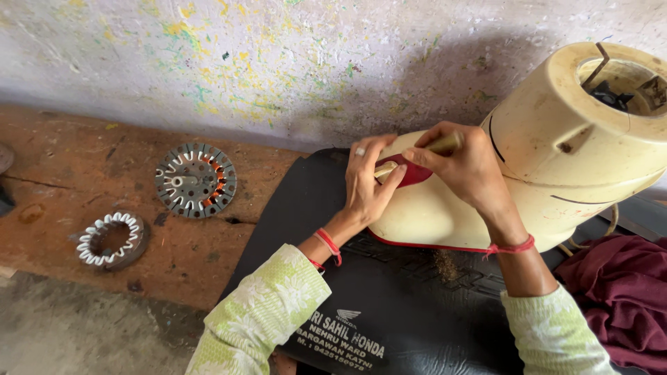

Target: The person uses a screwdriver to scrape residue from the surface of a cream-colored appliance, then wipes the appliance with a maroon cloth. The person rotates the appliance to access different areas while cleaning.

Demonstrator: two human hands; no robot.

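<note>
- Left hand (367,182): laid against the near end of a cream appliance housing (556,153), fingers curled inward; thumb and fingertips pinch the lower end of a pale stick (386,169). A ring sits on one finger, and a red thread band circles the wrist.
- Right hand (467,167): lies over the top of the same housing, fingers clenched around a wooden tool handle (445,144) whose end shows beyond the knuckles. A red thread band is on this wrist too.
- I cannot tell whether the pale stick and the wooden handle are one piece or two; the fingers hide the join.
- Red patch (415,173): directly under and between the fingertips of both hands, on the housing surface; both hands touch the housing around it.
- Cream appliance housing: lying tilted on a black mat (389,305), its open round mouth beyond the right hand's knuckles, toward the wall. A red rim runs along its lower edge, just below the left palm.
- Dark red cloth (618,292): on the mat, outward of the right forearm, apart from the fingers.
- Round metal plate with slots (195,180): on the wooden bench (83,173), well outward of the left hand's fingers, untouched.
- Ring with white teeth (111,240): on the same bench, farther out from the left hand than the slotted plate, untouched.
- Sleeves: both forearms wear pale green patterned cloth.
</note>
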